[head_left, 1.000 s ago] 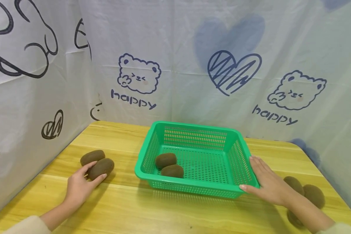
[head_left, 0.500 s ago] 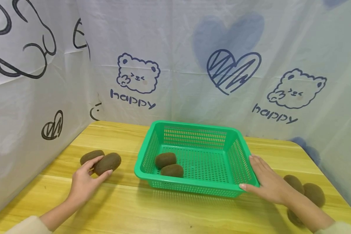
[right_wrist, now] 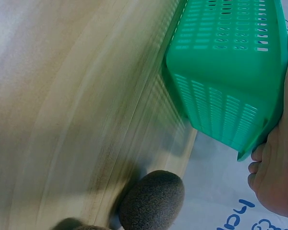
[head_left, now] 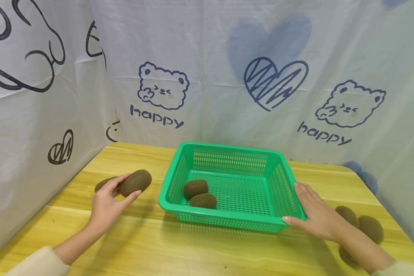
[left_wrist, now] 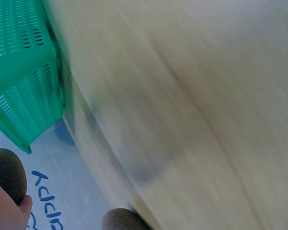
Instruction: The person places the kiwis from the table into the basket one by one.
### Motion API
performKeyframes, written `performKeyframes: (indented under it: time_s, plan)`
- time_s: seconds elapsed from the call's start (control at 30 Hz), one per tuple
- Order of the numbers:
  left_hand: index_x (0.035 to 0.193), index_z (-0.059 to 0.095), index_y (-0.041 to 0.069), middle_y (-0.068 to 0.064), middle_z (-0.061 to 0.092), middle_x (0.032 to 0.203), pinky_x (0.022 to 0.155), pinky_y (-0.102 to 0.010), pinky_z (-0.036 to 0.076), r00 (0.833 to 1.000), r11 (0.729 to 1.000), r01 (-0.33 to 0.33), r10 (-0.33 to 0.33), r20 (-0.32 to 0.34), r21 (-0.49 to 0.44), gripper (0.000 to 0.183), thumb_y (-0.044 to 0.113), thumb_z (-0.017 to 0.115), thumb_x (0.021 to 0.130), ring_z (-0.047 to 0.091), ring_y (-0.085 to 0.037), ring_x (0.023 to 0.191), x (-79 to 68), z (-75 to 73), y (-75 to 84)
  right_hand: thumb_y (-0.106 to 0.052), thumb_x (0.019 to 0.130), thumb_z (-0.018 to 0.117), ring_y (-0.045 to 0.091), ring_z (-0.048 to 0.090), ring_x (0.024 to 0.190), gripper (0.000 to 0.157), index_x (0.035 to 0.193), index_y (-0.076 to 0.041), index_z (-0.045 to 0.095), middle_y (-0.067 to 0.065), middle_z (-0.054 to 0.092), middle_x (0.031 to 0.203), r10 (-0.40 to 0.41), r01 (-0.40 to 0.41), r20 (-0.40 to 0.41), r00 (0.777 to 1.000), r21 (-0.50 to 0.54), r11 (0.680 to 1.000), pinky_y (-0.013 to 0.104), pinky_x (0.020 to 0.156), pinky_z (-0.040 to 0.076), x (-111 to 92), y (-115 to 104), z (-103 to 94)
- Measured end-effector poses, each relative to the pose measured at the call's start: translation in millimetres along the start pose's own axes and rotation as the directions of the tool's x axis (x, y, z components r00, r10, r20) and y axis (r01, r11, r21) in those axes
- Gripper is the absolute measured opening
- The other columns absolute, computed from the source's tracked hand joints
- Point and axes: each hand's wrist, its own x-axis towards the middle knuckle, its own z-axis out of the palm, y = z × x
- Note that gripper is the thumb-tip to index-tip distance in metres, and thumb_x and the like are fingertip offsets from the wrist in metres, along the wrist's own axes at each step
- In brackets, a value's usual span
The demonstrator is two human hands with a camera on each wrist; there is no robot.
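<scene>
While one kiwi (head_left: 135, 183) hangs above the tabletop (head_left: 227, 255), pinched in the grip of the left hand (head_left: 107, 205), the basket (head_left: 227, 216) sits at its three o'clock, two kiwis (head_left: 202, 201) inside. Grip spread, the right hand (head_left: 319, 216) rests on the basket's four-o'clock corner.

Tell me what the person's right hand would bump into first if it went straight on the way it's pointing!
The green basket. The right hand looks pressed against its right end, so it would probably push there straight away.

Head cam looks forward and down over the worktop (head_left: 193, 253). Both wrist cams sit way closer, tilted sideways, sharing the green basket (head_left: 227, 216).
</scene>
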Motion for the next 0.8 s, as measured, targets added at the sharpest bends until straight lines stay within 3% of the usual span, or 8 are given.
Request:
performKeyframes:
  time_s: [0.27,0.47,0.57,0.7,0.8]
  plan:
    - [0.119,0.058,-0.005,-0.023,0.061,0.116,0.079,0.007,0.035,1.000,1.000,-0.026,0.026,0.002,-0.016,0.049,0.006,0.076,0.075,0.058,-0.035,0.104,6.9,7.5,11.9,-0.052,0.085,0.056,0.047,0.011,0.139,0.096,0.146,0.008,0.011,0.030,0.012,0.151,-0.011,0.011,-0.014,1.000,-0.016,1.000,0.065,0.106,0.020,-1,0,0.4]
    - [0.121,0.059,0.000,-0.018,0.061,0.119,0.081,-0.001,0.044,0.999,0.999,-0.031,0.032,0.038,-0.030,0.049,0.009,0.076,0.075,0.058,-0.029,0.107,10.8,16.4,23.2,-0.051,0.086,0.056,0.047,0.011,0.139,0.096,0.146,0.007,0.010,0.030,0.012,0.151,-0.013,0.012,-0.011,1.000,-0.011,1.000,0.065,0.105,0.020,-1,1,0.3]
    - [0.121,0.059,0.001,-0.017,0.061,0.119,0.083,-0.014,0.051,0.997,0.998,-0.048,0.050,0.065,-0.036,0.050,0.009,0.076,0.075,0.059,-0.028,0.107,12.2,22.3,28.0,-0.051,0.086,0.056,0.048,0.012,0.138,0.096,0.146,0.007,0.010,0.030,0.012,0.151,-0.015,0.015,-0.013,1.000,-0.017,1.000,0.065,0.105,0.021,0,2,0.8]
    - [0.120,0.059,0.000,-0.018,0.061,0.119,0.083,-0.042,0.054,0.993,0.996,-0.068,0.074,0.088,-0.063,0.050,0.008,0.076,0.075,0.060,-0.030,0.106,13.3,30.8,33.6,-0.051,0.085,0.057,0.048,0.013,0.138,0.096,0.146,0.007,0.010,0.030,0.012,0.151,-0.010,0.010,-0.012,1.000,-0.018,1.000,0.064,0.105,0.021,0,2,1.0]
    - [0.120,0.060,0.000,-0.017,0.061,0.118,0.082,-0.044,0.054,0.991,0.994,-0.066,0.075,0.109,-0.090,0.050,0.008,0.077,0.074,0.061,-0.030,0.105,14.3,37.4,37.7,-0.051,0.085,0.057,0.048,0.014,0.138,0.096,0.146,0.007,0.010,0.030,0.013,0.151,-0.016,0.015,-0.016,1.000,-0.024,1.000,0.064,0.105,0.021,1,2,1.4]
